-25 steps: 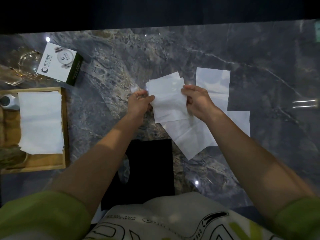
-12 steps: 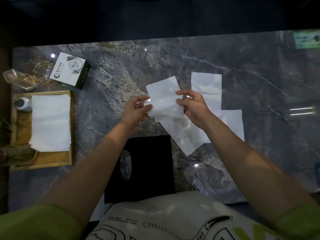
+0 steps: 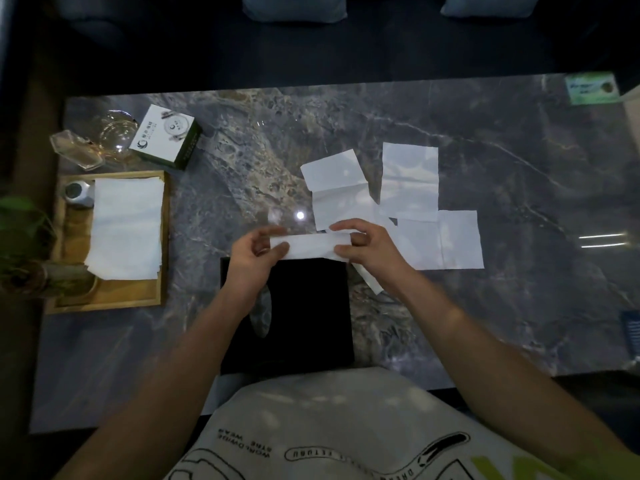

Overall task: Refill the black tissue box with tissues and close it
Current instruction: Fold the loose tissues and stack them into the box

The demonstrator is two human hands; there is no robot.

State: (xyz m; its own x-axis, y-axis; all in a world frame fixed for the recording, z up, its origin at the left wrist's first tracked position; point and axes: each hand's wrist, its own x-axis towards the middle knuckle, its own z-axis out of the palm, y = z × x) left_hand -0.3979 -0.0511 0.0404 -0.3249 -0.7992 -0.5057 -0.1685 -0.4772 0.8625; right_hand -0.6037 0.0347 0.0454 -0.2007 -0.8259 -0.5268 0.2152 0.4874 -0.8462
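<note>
Folded tissue (image 3: pixel 311 244) lowered toward black tissue box (image 3: pixel 304 323).

Left hand (image 3: pixel 254 258) and its wrist cover part of the oval slot on the black tissue box (image 3: pixel 304 306) | folded tissue (image 3: pixel 308 244) ends tucked out of sight under fingers of the left hand and the right hand (image 3: pixel 367 247) | white carton (image 3: pixel 166 136) print too small to read | green card (image 3: pixel 591 88) blurred | plant (image 3: pixel 17 216) cut by left edge

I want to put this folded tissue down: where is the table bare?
Bare marble lies between the wooden tray and the loose tissues, and right of those tissues. Crowded: the far left corner, with white box and glassware.
</note>
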